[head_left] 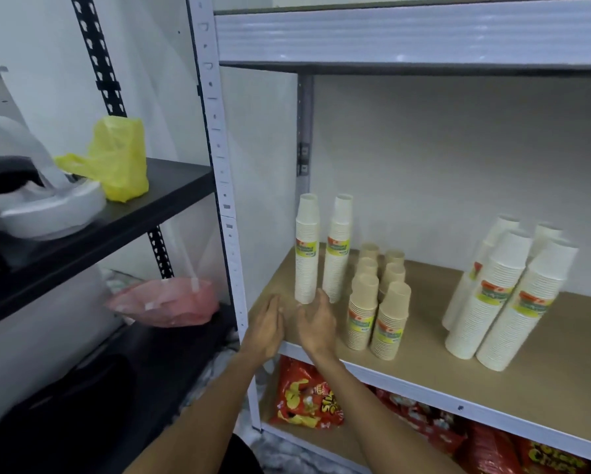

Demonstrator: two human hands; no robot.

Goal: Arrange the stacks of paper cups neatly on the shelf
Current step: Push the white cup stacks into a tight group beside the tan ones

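Two tall white cup stacks (307, 254) stand upright at the left end of the brown shelf board (434, 333). Right of them are several shorter tan cup stacks (378, 302) in two rows. Far right, several tall white stacks (506, 295) lean against one another. My left hand (265, 328) and my right hand (316, 323) hover side by side over the shelf's front edge, just below the left white stacks. Both hold nothing, fingers apart; the right fingertips are close to the base of a tall stack.
A white metal upright (225, 186) bounds the shelf on the left; another shelf (410, 35) hangs above. Red snack bags (307, 398) fill the level below. A black rack (123, 213) on the left holds a yellow bag (116, 159) and a pink bag (166, 302).
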